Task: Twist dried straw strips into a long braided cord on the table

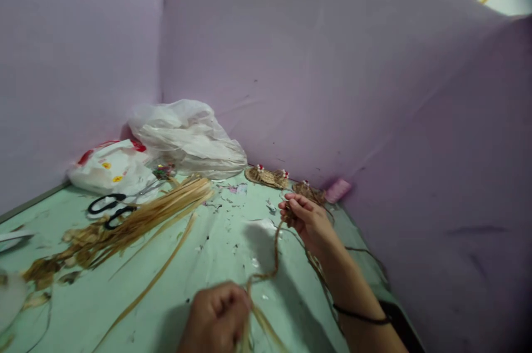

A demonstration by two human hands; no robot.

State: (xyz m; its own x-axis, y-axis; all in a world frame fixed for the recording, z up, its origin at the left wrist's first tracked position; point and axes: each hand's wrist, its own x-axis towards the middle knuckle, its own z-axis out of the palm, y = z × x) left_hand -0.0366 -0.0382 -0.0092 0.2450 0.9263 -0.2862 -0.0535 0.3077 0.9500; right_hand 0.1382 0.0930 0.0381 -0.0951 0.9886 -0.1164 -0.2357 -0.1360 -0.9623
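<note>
My left hand (218, 314), at the bottom of the head view, is closed in a pinch on a brown twisted cord (276, 250). Below that pinch, loose pale fibre strips (266, 325) hang from the cord. Further forward, my right hand (310, 223) is closed on the cord's other end, where a small brown bunch shows partly behind the fingers. Between the two hands the cord hangs slack in a bend. Just beyond my right hand lie a small woven fibre piece (268, 177) with red and white beads and a second beaded one (310, 192).
Black-handled scissors (107, 204) rest by a bundle of dried fibre strips (166, 206) on the green tabletop (211, 264). White plastic bags (191, 139) lie against the purple wall (266, 54). A pink roll (337, 190) stands at the right back edge.
</note>
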